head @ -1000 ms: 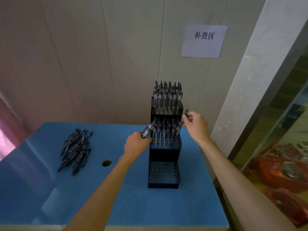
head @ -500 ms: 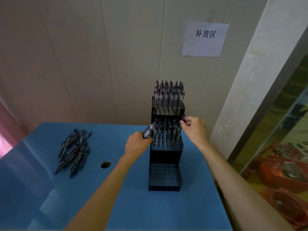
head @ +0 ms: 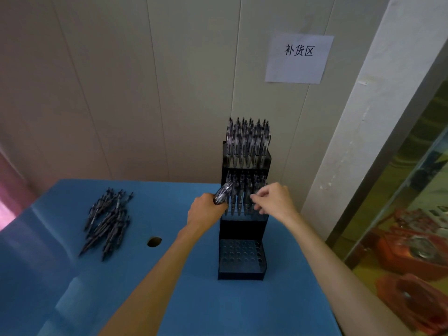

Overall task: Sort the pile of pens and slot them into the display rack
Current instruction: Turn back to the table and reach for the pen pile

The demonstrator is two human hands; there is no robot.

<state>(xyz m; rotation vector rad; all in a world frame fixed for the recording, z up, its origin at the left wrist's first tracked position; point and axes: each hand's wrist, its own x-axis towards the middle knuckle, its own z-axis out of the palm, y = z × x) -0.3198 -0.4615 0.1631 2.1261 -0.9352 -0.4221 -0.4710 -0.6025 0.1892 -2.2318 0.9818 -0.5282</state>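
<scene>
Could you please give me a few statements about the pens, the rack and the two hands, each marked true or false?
1. The bottom tier of the rack holds no pens. True.
2. The left hand grips a bunch of pens. True.
3. The loose pile lies to the right of the rack. False: it lies on the table to the left of the rack.
4. The top tier stands empty. False: it is full of upright pens.
5. The right hand is at the middle tier. True.
6. The left hand rests on the pile. False: it is up at the rack, apart from the pile.
</scene>
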